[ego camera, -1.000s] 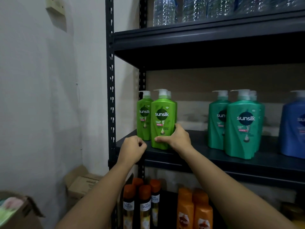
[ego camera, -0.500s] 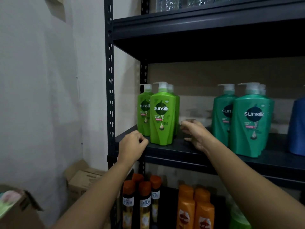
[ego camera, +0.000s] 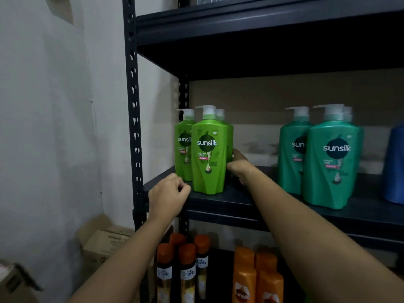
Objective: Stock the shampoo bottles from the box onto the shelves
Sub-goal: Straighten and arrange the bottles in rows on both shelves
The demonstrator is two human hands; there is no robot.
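1. Standing upright on the dark metal shelf (ego camera: 251,201), three light green shampoo bottles (ego camera: 208,154) are forming a tight cluster, long axes vertical, pump heads up and spouts pointing left; the front label is facing the camera.
2. The right hand (ego camera: 239,168) is reaching in at the right side of the cluster, fingers curling round the rear bottle (ego camera: 228,138) just behind the front one; how firmly they are closing on it cannot be told.
3. The left hand (ego camera: 169,194) is resting on the shelf's front edge, just left of and below the front bottle's base, fingers curled loosely and holding nothing.
4. Well to the right of the right hand, teal shampoo bottles (ego camera: 330,162) are standing upright on the same shelf, with a blue bottle (ego camera: 394,165) beyond them at the frame edge.
5. Below both hands, the lower shelf is holding orange-capped bottles (ego camera: 187,272) and orange bottles (ego camera: 258,278), all upright.
6. Left of the left forearm, cardboard boxes (ego camera: 105,243) are sitting on the floor; their contents are not visible.
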